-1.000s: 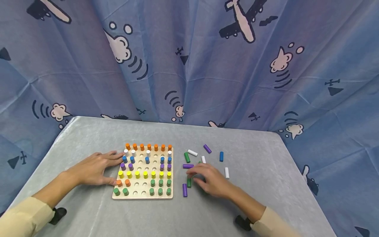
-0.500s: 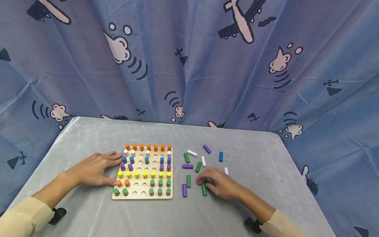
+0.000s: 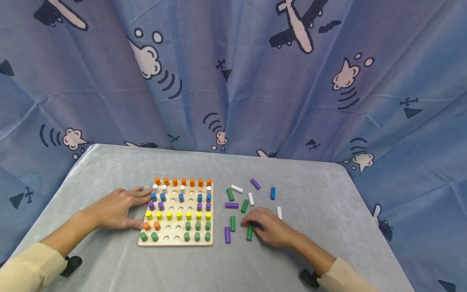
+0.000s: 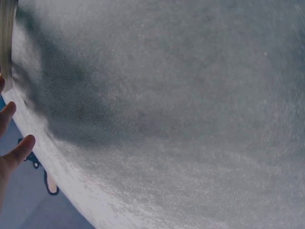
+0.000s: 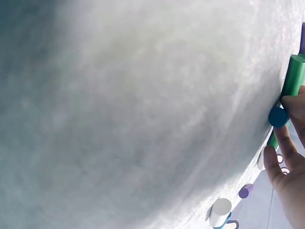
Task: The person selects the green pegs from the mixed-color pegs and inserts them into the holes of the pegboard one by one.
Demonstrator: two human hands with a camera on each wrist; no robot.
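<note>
A wooden peg board point(image 3: 175, 242) lies on the grey table with several coloured pegs standing in it and some holes bare. My left hand point(image 3: 136, 205) rests flat on the table, its straight fingers touching the board's left edge; its fingertips point(image 4: 14, 148) show beside the board's edge point(image 4: 6, 43). To the right of the board my right hand point(image 3: 253, 222) curls over a blue peg point(image 5: 278, 117) and pinches it between its fingertips point(image 5: 274, 157). Right beside it lies a green peg point(image 3: 249, 232) point(image 5: 293, 76).
Loose pegs lie scattered right of the board: green point(image 3: 230, 194), white point(image 3: 237, 188), purple point(image 3: 255, 183), blue point(image 3: 272, 193), white point(image 3: 279, 212), purple point(image 3: 227, 235). A blue patterned curtain point(image 3: 233, 81) hangs behind the table. The table's edges run near both forearms.
My right hand drew back from the middle of the loose pegs toward me and closed on a blue peg; a green peg beside it shifted. The left hand stayed put.
</note>
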